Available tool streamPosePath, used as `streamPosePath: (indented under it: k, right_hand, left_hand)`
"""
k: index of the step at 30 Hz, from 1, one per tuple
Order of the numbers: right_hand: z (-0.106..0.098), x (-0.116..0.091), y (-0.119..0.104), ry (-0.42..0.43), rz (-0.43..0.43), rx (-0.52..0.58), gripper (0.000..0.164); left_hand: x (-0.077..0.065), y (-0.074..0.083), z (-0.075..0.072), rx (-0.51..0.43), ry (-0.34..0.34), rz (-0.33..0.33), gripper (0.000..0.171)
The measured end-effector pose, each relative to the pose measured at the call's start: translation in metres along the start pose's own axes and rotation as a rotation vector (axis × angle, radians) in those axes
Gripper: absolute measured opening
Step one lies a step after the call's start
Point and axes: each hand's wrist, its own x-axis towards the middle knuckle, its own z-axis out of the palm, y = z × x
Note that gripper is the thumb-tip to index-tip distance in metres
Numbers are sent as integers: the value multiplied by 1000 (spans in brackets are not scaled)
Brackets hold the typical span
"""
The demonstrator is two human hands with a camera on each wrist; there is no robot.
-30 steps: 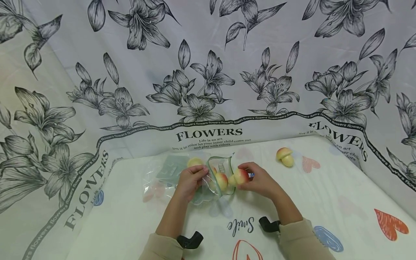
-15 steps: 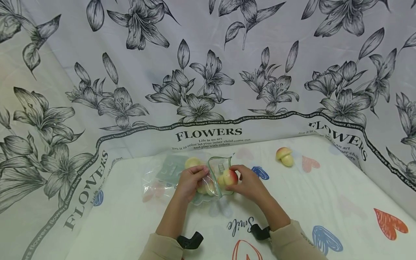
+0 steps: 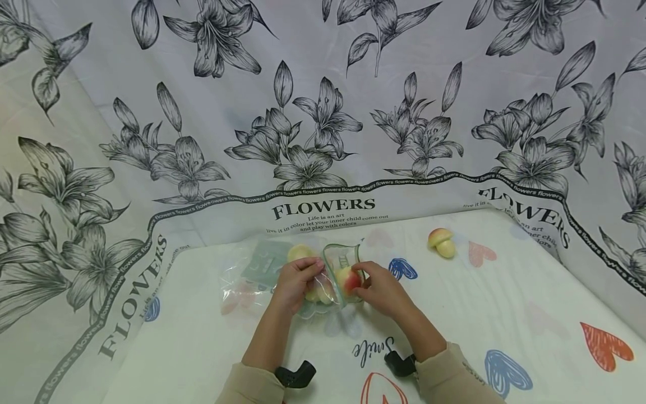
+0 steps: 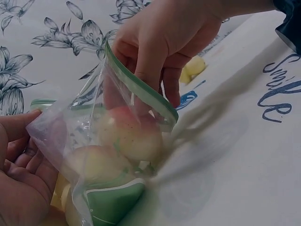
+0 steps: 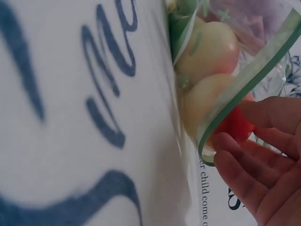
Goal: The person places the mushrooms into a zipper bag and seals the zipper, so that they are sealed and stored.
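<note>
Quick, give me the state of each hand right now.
Left hand: closed, pinching the edge of the green-edged clear bag.
Right hand: closed, holding a red-and-yellow piece in the bag's mouth.

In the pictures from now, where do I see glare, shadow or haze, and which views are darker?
Head view: brightest, with white glints on the clear plastic bag with green rim; left-wrist view: dimmer, a soft shadow across the white printed cloth, and the yellow-and-red rounded pieces hazy behind plastic; right-wrist view: also dim, the large dark-blue lettering soft-edged.
</note>
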Motion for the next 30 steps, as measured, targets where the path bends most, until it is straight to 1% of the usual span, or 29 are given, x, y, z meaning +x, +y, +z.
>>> streamPosePath:
  k: [3,5,8,12,16,19,23,27,30]
  right_hand:
    - [1,1,1,-12,-22,73,41]
    - [2,1,2,-40,-48,110,40]
    - [2,1,1,-92,-88,111,43]
    - [1,1,1,-137,-73,106,48]
    - [-8,3,5,-125,-27,109,45]
    - [-24,8,11,-87,-6,60,40]
    - [-60,24,25,-12,29,-17,38]
    - [-99,44,46,88,106,-50,42]
    - [-122,53,64,174,156,-106,47]
  left_hand:
    - [0,0,-1,5,6,0,14]
    - [0,0,-2,12,6,3,14]
    - [-1,1,-3,13,4,7,14]
    - [-2,0,-4,7,9,12,17]
    - [0,0,-4,11,11,15,17]
    - [2,-1,-4,22,-1,29,15]
    - [3,-1,-2,14,-9,37,14]
    - [2,-1,-1,11,6,34,17]
    - [2,-1,-1,17,3,33,17]
